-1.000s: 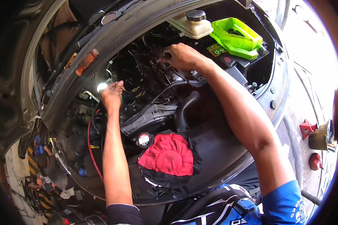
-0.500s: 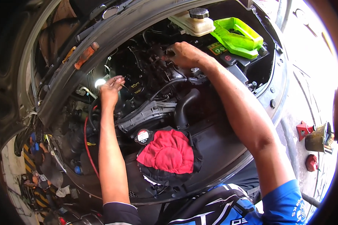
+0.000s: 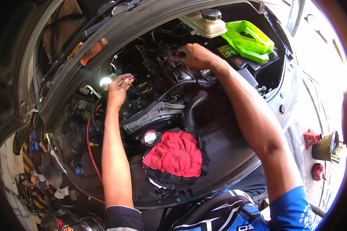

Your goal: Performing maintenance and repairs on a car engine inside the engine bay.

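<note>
My left hand [image 3: 118, 87] is raised over the left part of the engine, palm turned up and fingers curled. A thin, short rod-like piece [image 3: 131, 85] sticks out from between its fingers; its kind is too small to tell. Close beside that hand glows a bright lamp [image 3: 105, 81]. Farther right, my right hand [image 3: 194, 56] reaches down to the dark engine [image 3: 164, 63], its fingers bent together and their tips partly hidden. What they grip, if anything, does not show. Below both hands, a black hose [image 3: 194, 107] curves beside a ribbed plastic duct [image 3: 154, 116].
A red and black cloth [image 3: 177, 156] lies on the front panel with a radiator cap [image 3: 150, 138] beside it. A white reservoir [image 3: 204, 25] and a lime-green tray [image 3: 254, 44] sit at the far right. An orange-handled tool [image 3: 93, 52] rests on the left rim.
My left hand has turned so more of its palm shows, the thin piece still in its fingers. My right hand stays at the same engine spot. The whole view has shifted slightly.
</note>
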{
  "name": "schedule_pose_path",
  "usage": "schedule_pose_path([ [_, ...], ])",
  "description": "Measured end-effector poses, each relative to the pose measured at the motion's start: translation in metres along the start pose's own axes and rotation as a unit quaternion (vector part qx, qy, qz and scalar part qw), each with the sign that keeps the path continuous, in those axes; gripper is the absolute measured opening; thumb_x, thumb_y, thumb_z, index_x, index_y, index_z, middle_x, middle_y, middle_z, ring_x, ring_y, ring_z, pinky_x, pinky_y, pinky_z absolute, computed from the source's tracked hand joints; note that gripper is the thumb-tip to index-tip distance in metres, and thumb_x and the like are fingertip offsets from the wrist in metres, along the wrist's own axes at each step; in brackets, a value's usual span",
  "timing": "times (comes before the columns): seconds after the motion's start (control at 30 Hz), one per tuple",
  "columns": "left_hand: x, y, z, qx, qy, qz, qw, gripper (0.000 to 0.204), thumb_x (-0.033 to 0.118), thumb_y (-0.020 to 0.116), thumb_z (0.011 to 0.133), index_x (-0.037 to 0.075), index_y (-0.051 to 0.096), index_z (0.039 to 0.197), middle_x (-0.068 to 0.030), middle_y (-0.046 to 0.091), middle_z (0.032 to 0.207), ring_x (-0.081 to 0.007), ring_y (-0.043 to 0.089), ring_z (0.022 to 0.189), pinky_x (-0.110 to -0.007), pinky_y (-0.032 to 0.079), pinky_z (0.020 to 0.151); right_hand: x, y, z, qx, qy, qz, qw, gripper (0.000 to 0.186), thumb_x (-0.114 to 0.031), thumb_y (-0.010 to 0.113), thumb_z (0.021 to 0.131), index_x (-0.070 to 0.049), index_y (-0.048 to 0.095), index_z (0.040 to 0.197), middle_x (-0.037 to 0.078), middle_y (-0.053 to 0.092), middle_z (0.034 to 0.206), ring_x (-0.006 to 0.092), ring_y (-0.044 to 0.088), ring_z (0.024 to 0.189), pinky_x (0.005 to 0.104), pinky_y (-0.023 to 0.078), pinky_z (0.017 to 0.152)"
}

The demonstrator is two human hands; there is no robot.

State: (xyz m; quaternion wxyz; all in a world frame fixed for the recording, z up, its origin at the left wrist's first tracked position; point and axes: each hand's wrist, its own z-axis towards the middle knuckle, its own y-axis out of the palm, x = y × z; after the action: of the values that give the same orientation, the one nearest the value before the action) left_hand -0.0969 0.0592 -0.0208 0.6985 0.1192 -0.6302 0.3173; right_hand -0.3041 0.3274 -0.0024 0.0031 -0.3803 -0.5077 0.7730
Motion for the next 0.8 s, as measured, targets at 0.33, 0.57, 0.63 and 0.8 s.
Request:
schedule_pose_path([
  [0.33, 0.006, 0.009, -0.004, 0.030, -0.010, 0.003, 0.999, 0.021, 0.017, 0.071, 0.092, -0.004, 0.070, 0.091, -0.0085, 0.072, 0.084, -0.0128, 0.067, 0.074, -0.025, 0.051, 0.067, 0.000, -0.001, -0.002, -0.016, 0.006, 0.015, 1.000, 0.044, -0.045, 0.064, 0.092, -0.003, 0.072, 0.106, 0.024, 0.070, 0.090, 0.0406, 0.068, 0.091, 0.0461, 0.052, 0.084],
  [0.57, 0.005, -0.001, 0.005, 0.044, -0.083, 0.250, 0.964, 0.019, 0.012, 0.060, 0.099, -0.004, 0.067, 0.106, -0.0118, 0.072, 0.101, -0.0194, 0.071, 0.092, -0.030, 0.055, 0.083, 0.000, 0.001, 0.000, -0.005, -0.002, 0.009, 1.000, 0.043, -0.044, 0.065, 0.092, -0.004, 0.072, 0.106, 0.023, 0.070, 0.085, 0.0383, 0.069, 0.088, 0.0452, 0.052, 0.081],
  [0.63, 0.003, -0.001, 0.005, 0.031, -0.076, 0.215, 0.973, 0.020, 0.011, 0.058, 0.100, -0.004, 0.066, 0.109, -0.0118, 0.072, 0.102, -0.0203, 0.071, 0.094, -0.030, 0.055, 0.085, 0.000, 0.000, -0.001, -0.009, -0.002, -0.002, 1.000, 0.044, -0.044, 0.065, 0.091, -0.004, 0.072, 0.106, 0.022, 0.070, 0.084, 0.0375, 0.069, 0.087, 0.0450, 0.052, 0.081],
  [0.8, 0.000, 0.002, -0.005, -0.049, -0.005, 0.013, 0.999, 0.021, 0.013, 0.057, 0.101, -0.005, 0.066, 0.108, -0.0124, 0.072, 0.102, -0.0198, 0.071, 0.094, -0.029, 0.055, 0.085, -0.001, -0.003, -0.003, -0.013, 0.010, 0.021, 1.000, 0.047, -0.047, 0.064, 0.091, -0.003, 0.071, 0.106, 0.021, 0.070, 0.083, 0.0370, 0.070, 0.087, 0.0449, 0.052, 0.080],
])
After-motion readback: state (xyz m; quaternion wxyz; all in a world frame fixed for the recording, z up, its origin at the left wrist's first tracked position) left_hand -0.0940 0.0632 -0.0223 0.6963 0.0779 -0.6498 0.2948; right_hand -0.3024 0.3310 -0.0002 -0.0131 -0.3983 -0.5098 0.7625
